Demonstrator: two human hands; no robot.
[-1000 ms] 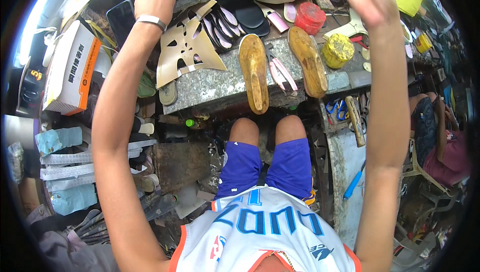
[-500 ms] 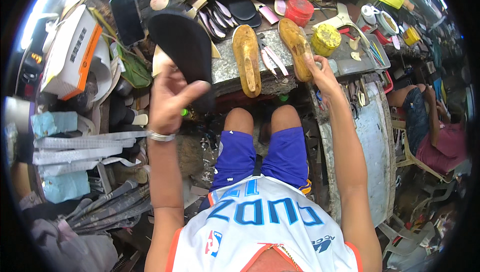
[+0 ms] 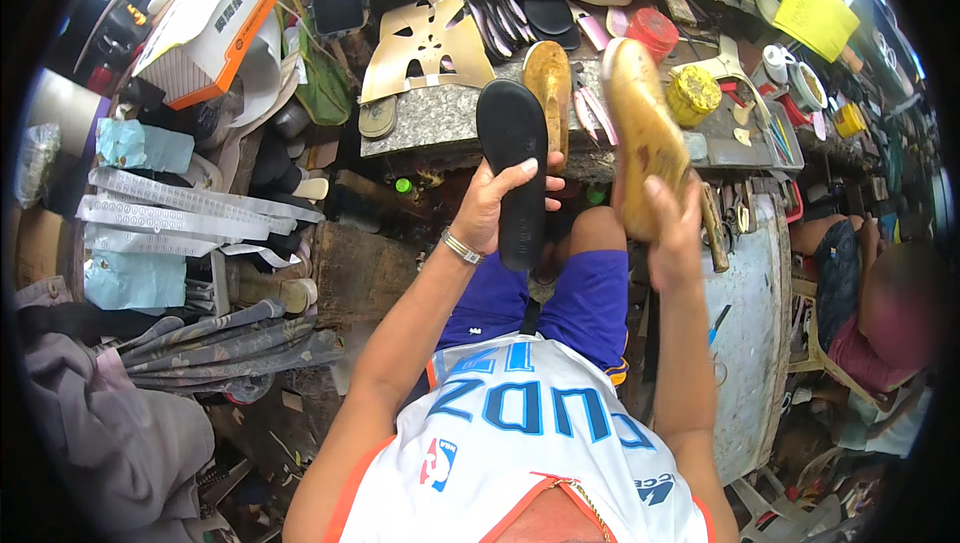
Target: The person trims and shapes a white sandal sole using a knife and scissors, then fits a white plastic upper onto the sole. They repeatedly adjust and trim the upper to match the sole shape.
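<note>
My left hand [image 3: 497,205] grips a black shoe sole [image 3: 513,123] by its narrower part, thumb across its face, held upright over my lap. In my right hand [image 3: 672,226] is a yellow-brown shoe last [image 3: 641,128], raised off the bench and held at its lower end with my fingers closed round it. A matching second last [image 3: 548,78] lies on the grey bench edge, partly hidden behind the sole. To the right of that last lies a pair of pincers-like pale handles [image 3: 595,115], whose kind I cannot make out.
A cut-out tan sheet [image 3: 425,51] lies on the bench [image 3: 450,123] at left, near pink-edged black pieces [image 3: 497,23]. A red tin [image 3: 652,33] and a yellow tin [image 3: 692,96] stand at right. A metal-topped side table [image 3: 750,283] flanks my right arm; a person [image 3: 895,313] sits beyond.
My left hand has brought the black sole from the left to in front of me. My right hand has lifted the right-hand last off the bench toward me. The view has shifted.
</note>
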